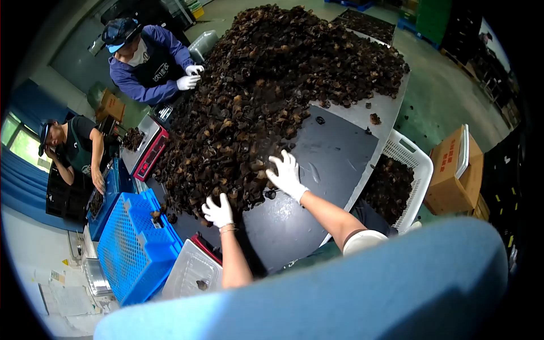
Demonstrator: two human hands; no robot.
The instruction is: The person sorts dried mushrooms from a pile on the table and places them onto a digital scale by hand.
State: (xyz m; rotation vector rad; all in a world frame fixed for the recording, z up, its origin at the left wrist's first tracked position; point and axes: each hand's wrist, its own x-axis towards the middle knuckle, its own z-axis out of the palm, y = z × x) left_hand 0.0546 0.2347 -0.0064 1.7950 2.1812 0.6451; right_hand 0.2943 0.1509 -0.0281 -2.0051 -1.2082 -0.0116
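Note:
A large heap of dark brown, crinkled pieces [243, 107], which look like dried wood ear mushrooms, covers much of the grey table [334, 147]. My left hand [219, 212], in a white glove, is at the near edge of the heap with its fingers apart. Farther right, my right hand [287, 175], also gloved in white, touches the heap's edge, fingers spread and nothing visibly gripped. Below my left hand lies a clear plastic tray [190, 272] with a small dark piece in it, beside a red-edged scale [205, 249].
Blue perforated crates [127, 243] stand at the left, near another red scale [152, 153]. A white basket [425, 170] of dark pieces and a cardboard box [450, 175] are on the right. One gloved co-worker [150, 68] works across the heap; another person [79, 141] is at the left.

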